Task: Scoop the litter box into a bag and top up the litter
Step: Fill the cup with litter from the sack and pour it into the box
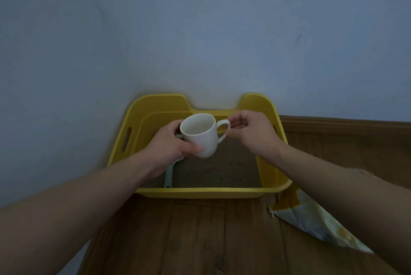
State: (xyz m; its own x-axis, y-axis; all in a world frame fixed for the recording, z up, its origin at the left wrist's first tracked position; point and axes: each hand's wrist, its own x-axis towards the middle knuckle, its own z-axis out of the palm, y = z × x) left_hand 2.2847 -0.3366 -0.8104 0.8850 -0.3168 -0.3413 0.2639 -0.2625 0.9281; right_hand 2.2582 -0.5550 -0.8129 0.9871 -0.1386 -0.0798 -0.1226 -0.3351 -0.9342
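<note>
Scoop: the pale blue plastic scoop (169,174) shows only its handle, at 7 o'clock from the white ceramic mug (200,135); its head is hidden behind the left hand (169,145).
Mug inside: too dim to tell whether it holds anything.
Left fingers (176,124): mostly hidden behind the mug's far side.
Box: the yellow plastic litter box (133,130) has its far wall partly covered by the mug, and its 3 o'clock wall by the right hand (251,132).
Bag: the yellow-and-white printed bag (311,219), at 4 o'clock in the view, runs under the right forearm; its print is too blurred to read.
Forearms: cut off by the lower and side edges.
</note>
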